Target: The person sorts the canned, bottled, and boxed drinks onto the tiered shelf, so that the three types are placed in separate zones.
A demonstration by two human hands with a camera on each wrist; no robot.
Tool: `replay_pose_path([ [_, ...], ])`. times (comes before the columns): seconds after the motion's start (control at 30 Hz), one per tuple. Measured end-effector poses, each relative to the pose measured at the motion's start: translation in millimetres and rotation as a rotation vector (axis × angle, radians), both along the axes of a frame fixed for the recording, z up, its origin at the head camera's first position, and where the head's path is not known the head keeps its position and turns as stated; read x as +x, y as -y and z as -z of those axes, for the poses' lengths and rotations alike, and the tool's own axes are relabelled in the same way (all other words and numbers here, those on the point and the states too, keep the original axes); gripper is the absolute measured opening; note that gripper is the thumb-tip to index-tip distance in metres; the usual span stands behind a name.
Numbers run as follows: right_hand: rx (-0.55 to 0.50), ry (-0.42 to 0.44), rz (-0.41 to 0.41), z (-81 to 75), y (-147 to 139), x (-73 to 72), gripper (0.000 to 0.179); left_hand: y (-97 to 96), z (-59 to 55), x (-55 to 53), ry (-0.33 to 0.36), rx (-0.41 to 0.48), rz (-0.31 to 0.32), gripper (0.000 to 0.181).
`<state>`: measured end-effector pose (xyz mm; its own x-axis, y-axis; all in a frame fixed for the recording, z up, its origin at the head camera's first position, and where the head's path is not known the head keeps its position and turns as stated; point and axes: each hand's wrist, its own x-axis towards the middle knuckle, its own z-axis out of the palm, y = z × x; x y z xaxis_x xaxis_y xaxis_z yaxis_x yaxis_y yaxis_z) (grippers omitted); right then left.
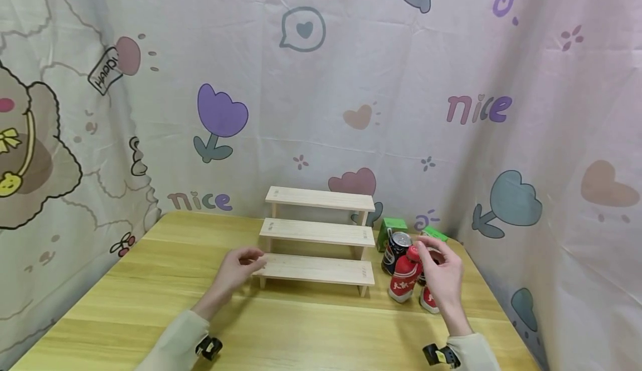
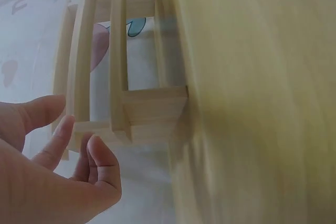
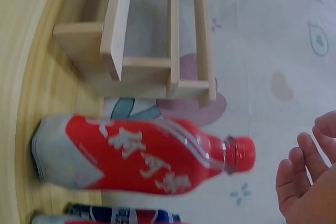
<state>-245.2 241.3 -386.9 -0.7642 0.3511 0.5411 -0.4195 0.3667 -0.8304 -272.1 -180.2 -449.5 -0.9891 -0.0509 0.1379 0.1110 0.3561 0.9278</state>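
A three-tier wooden step rack (image 1: 318, 271) stands on the table near the back curtain. By the left end of its lowest step is my left hand (image 1: 241, 268), fingers loosely bent and holding nothing; whether a fingertip touches the wood I cannot tell. To the rack's right a red-labelled drink bottle (image 1: 404, 277) stands upright. My right hand (image 1: 445, 275) hovers beside its red cap (image 3: 244, 153), and the right wrist view shows a gap between fingers (image 3: 311, 156) and cap. Partly behind that hand is a second red bottle (image 1: 428, 300).
Behind the bottle stands a black drink can (image 1: 393, 255), with a green box (image 1: 394, 226) and another green box (image 1: 435, 233) farther back. A blue can (image 3: 123, 214) shows low in the right wrist view. The printed curtain (image 1: 311, 109) borders the wooden table (image 1: 321, 332).
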Motion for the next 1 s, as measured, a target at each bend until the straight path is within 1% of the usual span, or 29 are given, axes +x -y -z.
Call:
replay_pose_path([
  [0.13, -0.02, -0.012, 0.041, 0.2, -13.3, -0.5, 0.018, 3.1, 6.6, -2.6, 0.014, 0.005, -0.01, 0.029],
  [0.23, 0.0, -0.014, 0.109, 2.6, -22.1, -0.7, 0.018, 5.3, 11.1, -4.7, 0.035, 0.005, 0.013, 0.032],
  [0.3, 0.019, 0.001, 0.149, 4.5, -26.9, -0.3, 0.019, 6.1, 12.9, -5.5, 0.059, 0.013, 0.03, 0.033],
  [0.37, 0.024, 0.034, 0.178, 5.8, -31.0, 0.9, 0.02, 6.6, 14.2, -6.0, 0.079, 0.026, 0.046, 0.034],
  [0.47, 0.03, 0.09, 0.199, 6.2, -36.6, 3.5, 0.025, 6.7, 13.9, -6.1, 0.108, 0.04, 0.059, 0.036],
  [0.57, 0.021, 0.147, 0.195, 7.8, -43.2, 4.2, 0.03, 6.7, 12.1, -6.4, 0.14, 0.06, 0.067, 0.039],
  [0.67, -0.022, 0.192, 0.16, 12.6, -50.8, 2.0, 0.035, 6.9, 10.5, -6.3, 0.166, 0.057, 0.067, 0.042],
  [0.8, -0.077, 0.258, 0.126, 19.5, -58.6, -0.1, 0.04, 7.7, 12.3, -8.1, 0.176, 0.022, 0.084, 0.044],
  [0.87, -0.092, 0.3, 0.11, 22.0, -61.5, 0.0, 0.044, 7.9, 13.6, -9.4, 0.182, 0.021, 0.09, 0.043],
  [1.0, -0.091, 0.388, 0.082, 27.2, -66.1, 0.7, 0.053, 8.9, 15.0, -12.1, 0.19, 0.022, 0.099, 0.04],
])
